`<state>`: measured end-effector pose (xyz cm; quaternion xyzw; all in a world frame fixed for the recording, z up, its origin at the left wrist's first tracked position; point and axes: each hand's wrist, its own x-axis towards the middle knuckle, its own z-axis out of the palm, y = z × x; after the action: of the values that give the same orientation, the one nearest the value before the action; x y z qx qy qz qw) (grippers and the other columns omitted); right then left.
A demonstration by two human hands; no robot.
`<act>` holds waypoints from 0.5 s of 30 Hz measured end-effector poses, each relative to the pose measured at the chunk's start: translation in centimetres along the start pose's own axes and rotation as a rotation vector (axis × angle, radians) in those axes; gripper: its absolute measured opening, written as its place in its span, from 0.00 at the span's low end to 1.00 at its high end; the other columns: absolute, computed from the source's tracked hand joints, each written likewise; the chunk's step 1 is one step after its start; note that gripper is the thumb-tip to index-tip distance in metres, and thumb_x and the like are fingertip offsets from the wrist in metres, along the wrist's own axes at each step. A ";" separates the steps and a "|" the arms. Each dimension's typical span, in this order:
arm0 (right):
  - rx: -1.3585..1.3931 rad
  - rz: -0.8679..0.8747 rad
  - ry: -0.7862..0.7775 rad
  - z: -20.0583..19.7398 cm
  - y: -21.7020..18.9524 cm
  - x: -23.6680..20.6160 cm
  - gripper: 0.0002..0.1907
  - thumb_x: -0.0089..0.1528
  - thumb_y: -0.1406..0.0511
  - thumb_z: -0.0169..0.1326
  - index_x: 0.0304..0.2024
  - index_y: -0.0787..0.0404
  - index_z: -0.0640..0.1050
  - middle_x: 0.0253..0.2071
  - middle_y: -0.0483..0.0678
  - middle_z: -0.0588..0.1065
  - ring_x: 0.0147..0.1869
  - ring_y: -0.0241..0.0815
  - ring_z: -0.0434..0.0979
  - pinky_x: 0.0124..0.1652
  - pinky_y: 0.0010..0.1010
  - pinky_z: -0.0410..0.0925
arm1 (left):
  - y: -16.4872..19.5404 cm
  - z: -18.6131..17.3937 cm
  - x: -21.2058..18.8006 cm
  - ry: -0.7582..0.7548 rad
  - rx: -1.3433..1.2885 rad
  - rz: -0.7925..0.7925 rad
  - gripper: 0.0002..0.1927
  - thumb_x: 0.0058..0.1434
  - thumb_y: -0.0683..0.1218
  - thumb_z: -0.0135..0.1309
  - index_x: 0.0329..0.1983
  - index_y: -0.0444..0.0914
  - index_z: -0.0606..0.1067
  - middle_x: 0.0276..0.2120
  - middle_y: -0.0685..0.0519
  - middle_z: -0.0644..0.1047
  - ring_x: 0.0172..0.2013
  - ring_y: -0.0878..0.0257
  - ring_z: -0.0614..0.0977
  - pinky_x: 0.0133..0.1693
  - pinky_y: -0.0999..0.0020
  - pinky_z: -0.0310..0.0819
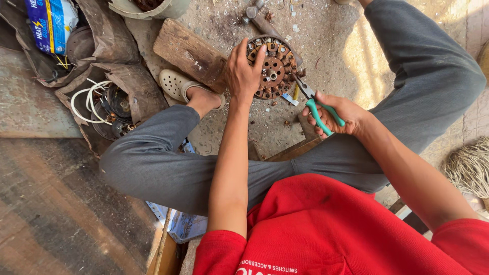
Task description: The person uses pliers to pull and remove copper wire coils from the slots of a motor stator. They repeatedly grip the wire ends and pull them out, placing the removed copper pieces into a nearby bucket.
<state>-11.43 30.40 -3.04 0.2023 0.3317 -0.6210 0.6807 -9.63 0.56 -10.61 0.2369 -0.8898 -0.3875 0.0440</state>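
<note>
Nearest the camera is the person's red shirt (326, 229), with both bare forearms reaching away from it over crossed legs in grey trousers (168, 158). The person sits on the floor (326, 35), which is dusty and littered with small scraps.

The left hand (243, 71) lies flat, fingers spread, on the near left edge of a round, rusty motor core (275, 69) ringed with copper windings; it presses on the core rather than gripping it. The core sits on the floor in the far middle of the scene, just beyond the legs.

The right hand (338, 116) is closed around the green handles of a pair of pliers (315, 104). Its metal nose points far and left, just beside the right edge of the core; whether it touches cannot be told.

Left of the core, touching the left hand's side, lies a worn wooden block (188, 51). Near it a foot in a pale sandal (175, 84) rests on the floor. Further left, an open sack holds coiled white wire (89, 99) and dark parts. A blue printed bag (48, 23) lies in the far left corner. A hammer (257, 18) lies just beyond the core.
</note>
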 end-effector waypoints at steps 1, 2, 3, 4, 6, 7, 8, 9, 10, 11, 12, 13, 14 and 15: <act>0.002 -0.043 -0.019 -0.2 0.4 0.0 0.29 0.69 0.47 0.47 0.47 0.69 0.75 0.31 0.53 0.75 0.27 0.47 0.79 0.25 0.37 0.74 | 0.0 0.0 0.0 -0.009 -0.003 -0.002 0.40 0.66 0.70 0.46 0.66 0.34 0.70 0.60 0.38 0.75 0.59 0.43 0.79 0.58 0.50 0.73; 0.005 -0.086 -0.040 -0.3 0.9 -0.1 0.26 0.69 0.50 0.50 0.48 0.69 0.74 0.33 0.53 0.75 0.29 0.47 0.79 0.27 0.36 0.74 | -0.1 0.0 0.0 -0.018 -0.004 -0.005 0.40 0.67 0.70 0.45 0.67 0.34 0.70 0.60 0.38 0.75 0.60 0.44 0.79 0.59 0.50 0.73; 0.007 -0.129 -0.061 -0.6 1.4 0.0 0.24 0.69 0.52 0.52 0.48 0.69 0.74 0.34 0.53 0.74 0.30 0.46 0.78 0.28 0.35 0.74 | -0.2 0.1 -0.1 -0.026 -0.007 -0.007 0.40 0.67 0.70 0.45 0.67 0.35 0.69 0.61 0.38 0.75 0.60 0.44 0.79 0.59 0.50 0.73; 0.079 -0.128 -0.080 -0.7 2.0 0.1 0.23 0.69 0.53 0.53 0.47 0.68 0.74 0.34 0.52 0.74 0.29 0.46 0.79 0.26 0.34 0.74 | -0.3 0.2 -0.1 -0.032 -0.007 -0.012 0.41 0.67 0.70 0.45 0.67 0.35 0.69 0.61 0.38 0.75 0.60 0.44 0.78 0.58 0.49 0.73; 0.221 -0.132 -0.119 -0.9 3.3 0.3 0.21 0.68 0.53 0.55 0.44 0.67 0.75 0.32 0.52 0.74 0.27 0.45 0.79 0.23 0.32 0.73 | -0.5 0.3 -0.1 -0.041 -0.008 -0.015 0.41 0.66 0.70 0.45 0.68 0.35 0.69 0.62 0.39 0.75 0.60 0.44 0.78 0.57 0.48 0.73; 0.241 -0.165 -0.090 -0.9 4.0 0.5 0.20 0.68 0.54 0.57 0.44 0.67 0.74 0.32 0.52 0.74 0.29 0.43 0.79 0.25 0.31 0.73 | -0.6 0.4 -0.1 -0.041 -0.008 -0.014 0.41 0.66 0.70 0.45 0.68 0.35 0.68 0.62 0.39 0.74 0.60 0.44 0.78 0.57 0.48 0.73; 0.266 -0.199 -0.060 -0.6 4.8 0.9 0.20 0.69 0.55 0.58 0.44 0.67 0.74 0.33 0.51 0.74 0.30 0.41 0.78 0.26 0.29 0.73 | -0.6 0.4 -0.1 -0.046 -0.007 -0.013 0.41 0.66 0.71 0.45 0.68 0.35 0.68 0.62 0.38 0.74 0.60 0.44 0.77 0.57 0.48 0.73; 0.288 -0.235 -0.029 -0.4 5.1 1.1 0.19 0.69 0.56 0.59 0.43 0.68 0.74 0.33 0.50 0.74 0.32 0.39 0.78 0.28 0.28 0.73 | -0.7 0.5 0.0 -0.049 -0.008 -0.010 0.41 0.66 0.71 0.44 0.69 0.35 0.68 0.63 0.38 0.74 0.60 0.44 0.77 0.57 0.48 0.73; 0.167 -0.232 0.046 -0.1 5.3 1.5 0.20 0.66 0.55 0.59 0.41 0.66 0.75 0.31 0.51 0.75 0.30 0.40 0.79 0.24 0.26 0.69 | -0.7 0.5 0.0 -0.051 -0.010 -0.021 0.42 0.66 0.71 0.44 0.69 0.35 0.68 0.63 0.38 0.74 0.60 0.44 0.77 0.57 0.48 0.73; 0.049 -0.227 0.122 0.3 5.4 1.8 0.20 0.64 0.53 0.60 0.39 0.64 0.75 0.30 0.51 0.76 0.27 0.41 0.79 0.20 0.23 0.65 | -0.7 0.6 0.0 -0.057 -0.011 -0.032 0.42 0.66 0.71 0.44 0.69 0.35 0.67 0.63 0.38 0.74 0.60 0.44 0.77 0.57 0.49 0.73; -0.069 -0.226 0.196 0.9 5.2 2.1 0.21 0.61 0.51 0.60 0.37 0.63 0.76 0.28 0.51 0.77 0.25 0.42 0.80 0.16 0.21 0.61 | -0.7 0.6 0.1 -0.062 -0.012 -0.037 0.42 0.66 0.71 0.44 0.69 0.35 0.67 0.62 0.38 0.73 0.60 0.44 0.77 0.57 0.49 0.73; -0.342 -0.244 0.329 1.4 4.7 2.3 0.20 0.59 0.52 0.63 0.35 0.62 0.78 0.27 0.51 0.78 0.25 0.41 0.80 0.18 0.24 0.64 | -0.6 0.5 0.1 -0.052 -0.007 -0.025 0.42 0.66 0.71 0.44 0.69 0.35 0.67 0.63 0.38 0.73 0.61 0.44 0.77 0.58 0.49 0.73; -0.615 -0.256 0.461 1.9 4.1 2.3 0.19 0.56 0.53 0.67 0.33 0.62 0.79 0.26 0.52 0.79 0.25 0.41 0.80 0.21 0.28 0.66 | -0.6 0.5 0.2 -0.044 -0.003 -0.016 0.42 0.66 0.71 0.44 0.69 0.35 0.68 0.63 0.38 0.73 0.61 0.44 0.77 0.59 0.48 0.72; -0.885 -0.259 0.591 2.6 3.6 2.1 0.19 0.53 0.54 0.70 0.31 0.61 0.81 0.25 0.52 0.80 0.24 0.40 0.79 0.23 0.32 0.69 | -0.5 0.5 0.1 -0.041 0.003 -0.011 0.41 0.67 0.71 0.45 0.69 0.35 0.68 0.63 0.38 0.73 0.61 0.43 0.77 0.60 0.48 0.72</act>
<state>-7.32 27.70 -3.17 0.0198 0.7606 -0.4175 0.4968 -9.65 0.50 -11.31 0.2340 -0.8898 -0.3911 0.0230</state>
